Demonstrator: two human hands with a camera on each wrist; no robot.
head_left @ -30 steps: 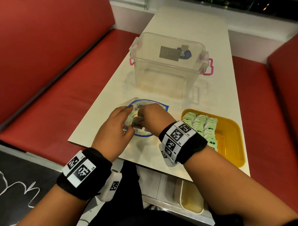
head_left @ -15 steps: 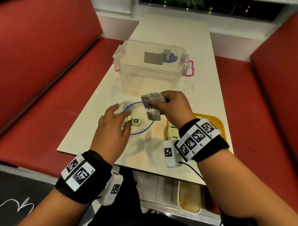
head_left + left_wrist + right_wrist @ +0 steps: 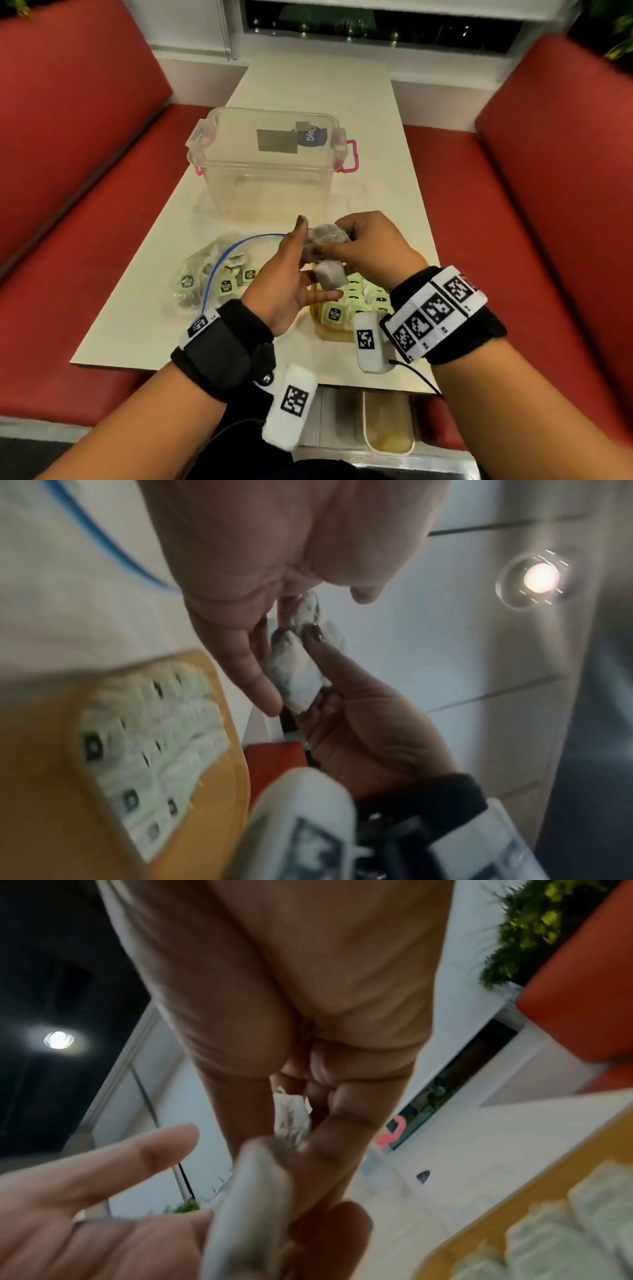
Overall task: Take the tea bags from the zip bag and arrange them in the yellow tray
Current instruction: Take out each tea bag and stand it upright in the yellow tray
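Observation:
My right hand [image 3: 373, 246] pinches a small bunch of grey tea bags [image 3: 327, 236] in the air above the near left corner of the yellow tray [image 3: 329, 335]. One tea bag [image 3: 330, 279] hangs lowest. My left hand [image 3: 291, 274] is raised beside them, palm turned right, thumb up, straight fingers touching the lowest bag. The left wrist view shows that tea bag [image 3: 296, 677] between my left fingers [image 3: 253, 680] and my right hand [image 3: 369, 737]. Rows of green-labelled tea bags [image 3: 352, 301] fill the tray. The zip bag [image 3: 205, 260] lies open on the table to the left, with more tea bags in it.
A clear plastic box [image 3: 267, 171] with pink latches stands behind the hands in the middle of the white table [image 3: 376, 192]. Red benches [image 3: 513, 240] run along both sides. A white tub [image 3: 387, 425] sits under the table's near edge.
My right hand drew tea bags out of the zip bag and carried them up and right towards the tray. My left hand let go of the bag and rose to meet them.

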